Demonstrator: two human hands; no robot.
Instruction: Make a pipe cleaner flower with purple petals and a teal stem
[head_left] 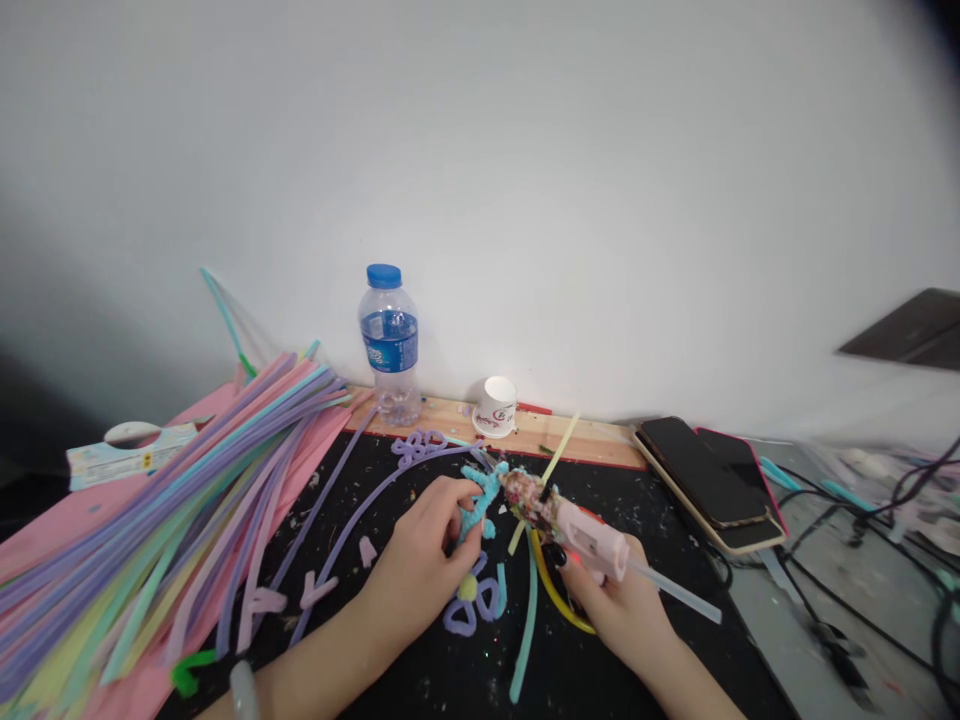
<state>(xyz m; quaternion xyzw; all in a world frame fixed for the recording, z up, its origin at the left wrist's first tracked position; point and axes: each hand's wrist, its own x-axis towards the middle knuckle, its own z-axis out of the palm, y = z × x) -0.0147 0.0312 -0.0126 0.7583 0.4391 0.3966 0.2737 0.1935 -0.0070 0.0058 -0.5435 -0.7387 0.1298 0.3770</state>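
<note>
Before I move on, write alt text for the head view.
The left hand pinches a light-blue pipe-cleaner shape while the right hand holds a pale glue gun, its nozzle close to the shape, above a black mat. Pastel pipe cleaners lie bundled at left; a plastic bottle and paper cup are near the wall.

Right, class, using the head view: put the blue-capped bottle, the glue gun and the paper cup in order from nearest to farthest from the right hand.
1. Glue gun: held in the right hand.
2. Paper cup: ahead and to the left, near the wall.
3. Blue-capped bottle: also near the wall, farther left than the cup.
</note>
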